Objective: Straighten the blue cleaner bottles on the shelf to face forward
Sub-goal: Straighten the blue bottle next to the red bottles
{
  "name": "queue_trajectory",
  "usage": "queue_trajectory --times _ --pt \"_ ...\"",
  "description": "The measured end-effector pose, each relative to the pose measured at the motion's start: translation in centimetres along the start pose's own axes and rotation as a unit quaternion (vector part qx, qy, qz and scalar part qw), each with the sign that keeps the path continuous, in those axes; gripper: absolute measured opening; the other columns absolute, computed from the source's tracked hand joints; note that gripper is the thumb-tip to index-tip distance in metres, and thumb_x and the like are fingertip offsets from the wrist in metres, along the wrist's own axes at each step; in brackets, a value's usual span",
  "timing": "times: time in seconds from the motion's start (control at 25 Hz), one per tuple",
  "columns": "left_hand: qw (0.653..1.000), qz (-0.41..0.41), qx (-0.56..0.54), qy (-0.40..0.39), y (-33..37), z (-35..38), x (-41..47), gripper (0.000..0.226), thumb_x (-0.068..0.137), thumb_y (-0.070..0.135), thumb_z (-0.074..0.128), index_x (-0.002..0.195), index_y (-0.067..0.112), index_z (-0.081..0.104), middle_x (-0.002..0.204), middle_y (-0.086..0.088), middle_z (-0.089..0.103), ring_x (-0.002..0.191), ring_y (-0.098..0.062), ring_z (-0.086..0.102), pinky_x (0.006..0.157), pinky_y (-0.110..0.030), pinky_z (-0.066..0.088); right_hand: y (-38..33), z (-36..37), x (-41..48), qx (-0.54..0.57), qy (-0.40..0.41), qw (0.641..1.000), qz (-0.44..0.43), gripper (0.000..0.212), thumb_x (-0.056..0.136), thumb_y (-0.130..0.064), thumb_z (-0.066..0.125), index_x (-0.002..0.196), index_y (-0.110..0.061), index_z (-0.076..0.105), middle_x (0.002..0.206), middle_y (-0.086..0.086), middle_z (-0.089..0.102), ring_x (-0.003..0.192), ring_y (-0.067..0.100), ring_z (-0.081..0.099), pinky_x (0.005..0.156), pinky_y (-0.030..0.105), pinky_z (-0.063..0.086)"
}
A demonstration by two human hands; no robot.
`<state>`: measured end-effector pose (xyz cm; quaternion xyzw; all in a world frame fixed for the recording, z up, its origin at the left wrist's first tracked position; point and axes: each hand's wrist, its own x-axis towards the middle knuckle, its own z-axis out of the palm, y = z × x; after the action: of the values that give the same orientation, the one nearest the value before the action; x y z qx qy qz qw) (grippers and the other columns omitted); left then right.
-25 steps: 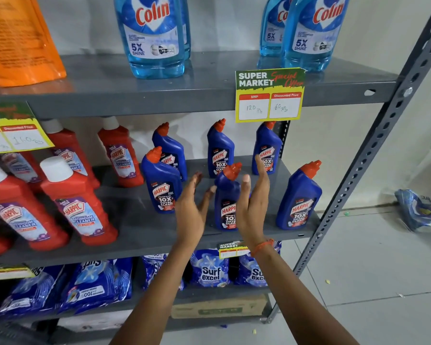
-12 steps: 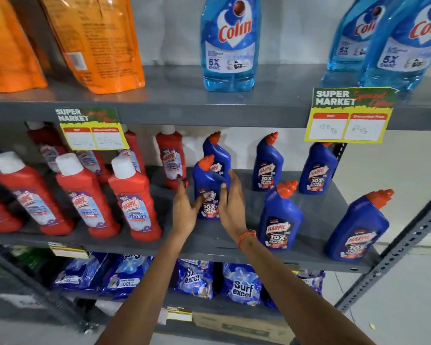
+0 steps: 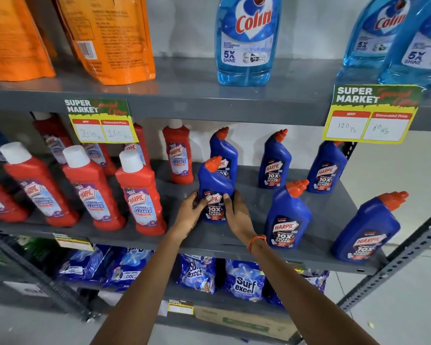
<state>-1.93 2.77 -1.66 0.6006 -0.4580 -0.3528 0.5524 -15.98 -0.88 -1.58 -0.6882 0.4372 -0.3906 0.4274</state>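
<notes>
Both hands clasp one blue bottle [image 3: 215, 189] near the middle of the grey shelf [image 3: 246, 235]: the left hand [image 3: 190, 216] wraps its left side with the thumb on the label, and the right hand [image 3: 237, 216] presses its right side, fingers curled round it. The bottle stands upright between the palms, label facing near, just in front of a second blue bottle [image 3: 224, 151]. Four more blue bottles [image 3: 288, 216] stand to the right, well apart from the hands, and red bottles [image 3: 139, 197] stand to the left.
</notes>
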Motion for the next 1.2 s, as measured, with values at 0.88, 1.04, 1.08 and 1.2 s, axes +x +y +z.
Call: queue_trajectory --times 0.88,1.04,1.08,1.2 --pt "0.997 0.034 0.064 0.004 -0.9 -2.4 -5.5 0.025 0.089 0.016 0.057 0.111 0.004 0.058 0.097 -0.005 0.064 0.083 0.001 0.060 0.063 0.000 0.045 -0.2 2.0 -6.4 0.041 0.022 0.999 -0.001 0.035 0.098 -0.035 0.039 0.128 -0.019 0.043 0.098 0.002 0.062 0.078 0.006 0.057 0.061 0.004 0.044" --pt "0.997 0.033 0.075 0.004 -0.6 -2.3 -6.0 0.030 0.090 0.021 0.056 0.115 0.006 0.055 0.104 -0.006 0.064 0.096 -0.016 0.061 0.066 0.000 0.045 -0.6 1.5 -6.5 0.020 -0.002 1.000 -0.001 0.037 0.098 -0.036 0.038 0.132 -0.020 0.041 0.109 0.000 0.061 0.085 -0.003 0.057 0.063 -0.001 0.042" --pt "0.995 0.036 0.088 0.003 -0.4 -2.2 -6.3 0.033 0.090 0.024 0.056 0.118 0.007 0.054 0.108 -0.006 0.063 0.099 -0.017 0.060 0.068 -0.002 0.045 -1.0 1.3 -6.6 0.016 -0.009 1.000 0.000 0.038 0.098 -0.036 0.037 0.132 -0.020 0.040 0.111 -0.002 0.059 0.088 -0.004 0.057 0.064 -0.003 0.041" --pt "0.991 0.034 0.126 0.004 0.4 -1.9 -6.7 0.039 0.091 0.028 0.052 0.125 0.009 0.049 0.117 -0.009 0.062 0.106 -0.019 0.059 0.082 -0.019 0.045 -1.3 0.4 -6.6 -0.002 -0.024 1.000 -0.015 0.041 0.098 -0.037 0.035 0.136 -0.021 0.037 0.120 -0.002 0.056 0.105 0.008 0.057 0.071 -0.003 0.039"
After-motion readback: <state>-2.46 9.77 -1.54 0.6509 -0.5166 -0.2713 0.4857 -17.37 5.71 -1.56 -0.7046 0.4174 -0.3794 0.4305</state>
